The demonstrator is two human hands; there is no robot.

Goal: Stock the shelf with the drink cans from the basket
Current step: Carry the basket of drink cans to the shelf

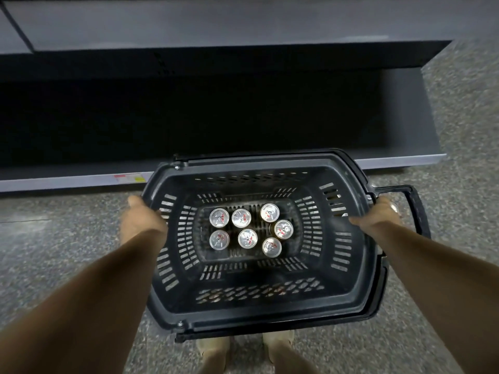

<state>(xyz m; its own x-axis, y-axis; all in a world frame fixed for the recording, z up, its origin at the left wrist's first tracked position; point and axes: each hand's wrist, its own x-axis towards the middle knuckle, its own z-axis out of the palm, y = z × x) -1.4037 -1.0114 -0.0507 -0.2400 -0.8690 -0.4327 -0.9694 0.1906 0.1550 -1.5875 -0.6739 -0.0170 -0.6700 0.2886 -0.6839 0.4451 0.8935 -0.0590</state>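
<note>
Holding the black basket (259, 314) by its two short ends, the person has it right in front of the grey shelf (399, 160), whose lower bay sits dark and bare just beyond the basket's far rim. The left hand (140, 220) grips the basket's left wall with the thumb lying over the rim and the fingers hidden beneath; the right hand (378, 214) clasps the basket's right edge next to the folded-out handle (413, 206), fingers curled round the rim. Seven drink cans (247, 229) stand upright on the basket's floor, silver tops up, bunched near its middle, some touching and some a little apart. Whether the basket hangs in the air or rests on the speckled floor (67, 252) cannot be told from this view, though two feet (213, 349) show just behind its near rim. By my reading the job is at its very start: bringing the stock to the shelf, with no can placed yet. The next move likely calls for settling the basket steadily beside the shelf front, freeing a hand, and reaching down into the basket to lift one can out upright
</note>
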